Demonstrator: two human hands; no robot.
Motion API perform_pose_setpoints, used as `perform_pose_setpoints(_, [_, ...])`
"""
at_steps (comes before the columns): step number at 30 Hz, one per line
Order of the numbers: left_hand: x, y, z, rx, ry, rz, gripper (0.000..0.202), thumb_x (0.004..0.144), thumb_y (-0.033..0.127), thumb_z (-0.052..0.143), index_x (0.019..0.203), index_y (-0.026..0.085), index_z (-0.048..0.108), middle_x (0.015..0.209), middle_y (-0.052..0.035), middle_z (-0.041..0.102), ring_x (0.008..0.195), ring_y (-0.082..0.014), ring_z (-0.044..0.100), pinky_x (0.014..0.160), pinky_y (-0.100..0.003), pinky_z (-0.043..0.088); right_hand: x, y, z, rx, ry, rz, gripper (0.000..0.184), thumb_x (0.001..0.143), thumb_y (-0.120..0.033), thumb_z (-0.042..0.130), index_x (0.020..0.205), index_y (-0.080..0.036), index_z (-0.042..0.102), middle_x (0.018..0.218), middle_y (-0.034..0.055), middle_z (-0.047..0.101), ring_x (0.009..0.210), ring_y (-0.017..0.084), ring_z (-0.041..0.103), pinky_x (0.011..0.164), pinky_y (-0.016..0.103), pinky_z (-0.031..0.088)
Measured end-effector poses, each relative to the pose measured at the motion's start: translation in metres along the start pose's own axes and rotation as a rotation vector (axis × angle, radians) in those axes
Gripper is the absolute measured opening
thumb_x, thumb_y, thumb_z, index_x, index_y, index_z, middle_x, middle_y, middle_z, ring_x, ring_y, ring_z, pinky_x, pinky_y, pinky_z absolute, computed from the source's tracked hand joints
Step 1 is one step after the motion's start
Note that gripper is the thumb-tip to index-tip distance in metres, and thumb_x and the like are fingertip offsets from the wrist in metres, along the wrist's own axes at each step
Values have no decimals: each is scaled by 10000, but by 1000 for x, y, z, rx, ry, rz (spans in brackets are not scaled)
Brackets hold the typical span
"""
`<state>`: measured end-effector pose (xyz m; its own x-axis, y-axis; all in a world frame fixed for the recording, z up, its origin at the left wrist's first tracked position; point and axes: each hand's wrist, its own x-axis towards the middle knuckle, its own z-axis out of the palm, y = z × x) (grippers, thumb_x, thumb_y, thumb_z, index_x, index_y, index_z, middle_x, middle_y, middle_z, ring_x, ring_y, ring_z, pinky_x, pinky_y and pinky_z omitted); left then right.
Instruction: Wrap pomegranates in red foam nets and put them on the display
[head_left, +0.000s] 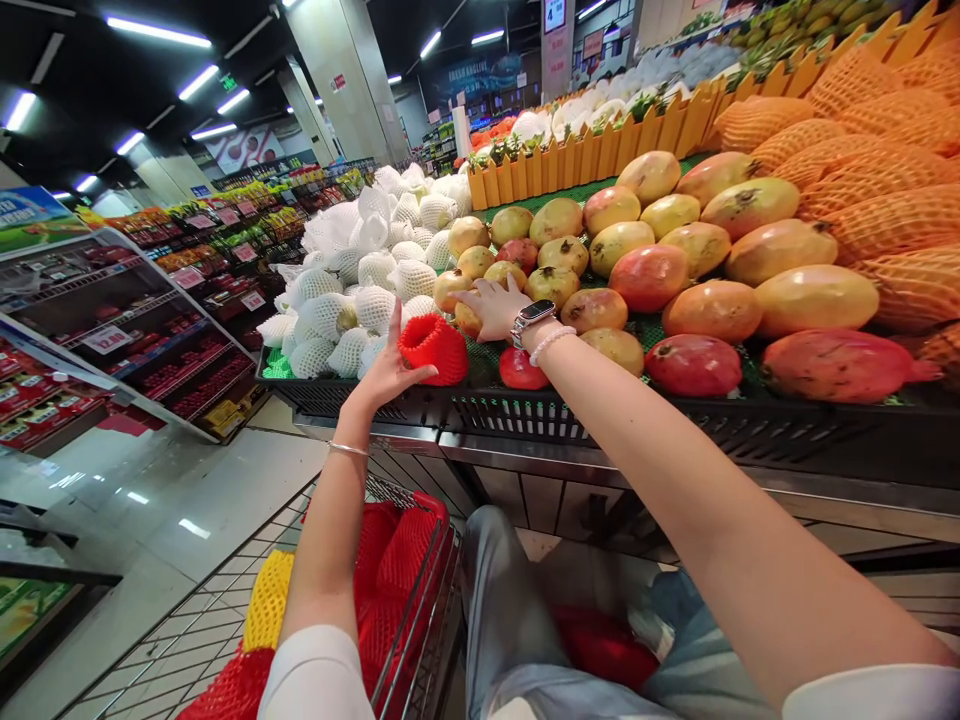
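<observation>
red foam net (433, 348) is the piece in hand. nearest, at 6 to 7 o'clock, the cart (444, 522) carries more red nets (390, 565) and a yellow net (266, 600). up from it at 9 o'clock of centre, the left hand (386, 372) grasps the net between thumb and fingers, its open mouth facing 3 o'clock, right above the stand's black front lip (525, 412). just past it, at 12 o'clock of centre, the right hand (495, 308) lies palm down, fingers spread and draped over a yellowish fruit (466, 322); it touches but has not closed round it. a small red fruit (521, 372) sits under that wrist at the very lip. the fruit pile (675, 260) climbs toward 2 o'clock, white-netted fruit (337, 310) lie at 10 o'clock, and orange-netted fruit (862, 170) are farthest, at 1 to 2 o'clock.

risks, as i judge them: the pile is loose and sloped, so taking a low fruit could set its neighbours rolling to the lip. the wrist could nudge the small red fruit off. the light grip could let the net drop between stand and cart.
</observation>
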<state>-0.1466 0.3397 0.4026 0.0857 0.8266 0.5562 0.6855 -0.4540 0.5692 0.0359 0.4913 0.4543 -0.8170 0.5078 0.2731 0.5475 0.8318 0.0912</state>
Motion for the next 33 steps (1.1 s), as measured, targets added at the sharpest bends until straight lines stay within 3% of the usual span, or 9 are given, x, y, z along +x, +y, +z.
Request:
perform_pose_setpoints(3, [-17, -6, -6, -67, 102, 100, 983, 881, 657, 508, 1563, 244, -66, 1458, -178, 419, 1364, -273, 414, 1155, -499, 256, 0, 1, -1, 26, -16, -9, 1025, 757, -389, 688, 1578, -213, 99, 1547, 207, 245, 1411, 397, 284, 1129, 639, 95])
perform_pose_setpoints(6, [-57, -10, -10, -48, 287, 210, 759, 943, 606, 428, 1555, 276, 123, 1442, -148, 435, 1352, -238, 428, 1140, -442, 303, 1, 5, -3, 93, -50, -28, 933, 790, -415, 625, 1571, -206, 159, 1552, 179, 258, 1419, 398, 264, 1121, 659, 94])
perform_pose_setpoints(10, [-143, -22, -5, 35, 389, -44, 475, 975, 452, 416, 1349, 160, 423, 940, -80, 626, 884, -171, 619, 892, -357, 492, 1, 13, -5, 174, -71, -85, 877, 775, -279, 570, 1566, -229, 194, 1552, 117, 297, 1434, 345, 259, 1156, 619, 76])
perform_pose_setpoints(13, [-211, -44, 8, 342, 71, -586, 405, 946, 454, 374, 1114, 132, 554, 859, -86, 625, 815, -199, 615, 806, -363, 505, -3, 13, -5, 132, -82, -123, 868, 775, -187, 535, 1568, -229, 185, 1588, 92, 222, 1461, 307, 208, 1168, 594, 21])
perform_pose_setpoints(15, [-248, -59, 24, 399, -36, -710, 308, 860, 396, 494, 966, 130, 608, 841, -120, 652, 788, -248, 633, 770, -402, 512, -9, 9, -6, 82, -108, -102, 887, 758, -139, 538, 1568, -202, 184, 1606, 114, 147, 1473, 324, 153, 1160, 593, -5])
perform_pose_setpoints(18, [-279, -73, 57, 407, -148, -785, 307, 814, 380, 582, 1032, 168, 625, 1012, -137, 676, 948, -278, 662, 841, -376, 525, -21, -1, -9, 45, -112, -63, 875, 751, -74, 505, 1563, -123, 184, 1596, 199, 86, 1457, 398, 126, 1139, 604, 68])
perform_pose_setpoints(24, [-275, -76, 103, 539, -382, -1013, 464, 755, 267, 698, 1167, 76, 603, 1015, -205, 679, 1037, -393, 645, 919, -494, 478, -65, -10, -16, -26, -54, -25, 764, 839, -29, 430, 1558, -61, 175, 1549, 259, 212, 1452, 373, 209, 1144, 569, 232])
perform_pose_setpoints(28, [-250, -61, 77, 537, -418, -1017, 384, 772, 222, 680, 1121, 70, 626, 1052, -187, 681, 1042, -339, 650, 888, -375, 499, -108, -6, -25, 2, 136, -113, 646, 921, -205, 455, 1533, -103, 276, 1549, 212, 250, 1439, 396, 220, 1131, 597, 238])
perform_pose_setpoints(33, [-214, -3, 29, 650, -292, -875, 405, 949, 300, 475, 1293, 98, 542, 1288, -160, 582, 1214, -278, 538, 1034, -365, 398, -160, -24, -28, 153, 386, -159, 451, 965, -285, 419, 1397, -174, 486, 1463, 123, 419, 1393, 285, 345, 1173, 510, 262])
